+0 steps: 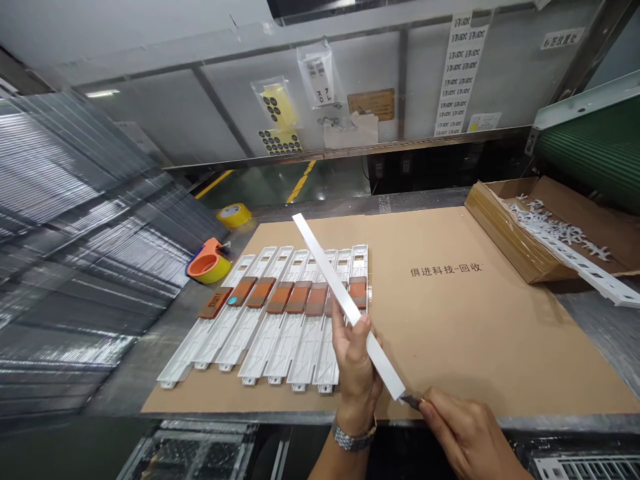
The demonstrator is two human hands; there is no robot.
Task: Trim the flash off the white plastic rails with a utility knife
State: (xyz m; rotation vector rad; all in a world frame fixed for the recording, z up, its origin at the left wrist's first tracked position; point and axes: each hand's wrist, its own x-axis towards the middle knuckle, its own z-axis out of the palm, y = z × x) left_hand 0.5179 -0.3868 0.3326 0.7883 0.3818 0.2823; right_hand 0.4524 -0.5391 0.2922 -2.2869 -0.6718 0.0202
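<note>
My left hand (356, 353) is closed around a long white plastic strip (327, 270), which slants from upper left to lower right above the cardboard. In my right hand (467, 427) is a small knife (412, 401), mostly hidden by the fingers; its dark tip touches the strip's lower end. Left of my hands several white plastic strips (280, 343) lie side by side, ribbed side up. Across them sits a row of reddish-brown blocks (281, 297), one marked with writing and another with a blue dot. The held strip and my left hand cover part of this row.
A cardboard sheet (425, 320) covers much of the table. At the right a cardboard box (500, 233) holds small white scraps, with a slotted white strip (585, 257) jutting over its edge. Yellow tape (234, 215) and an orange tape dispenser (207, 260) stand at the left, near a plastic curtain (75, 233).
</note>
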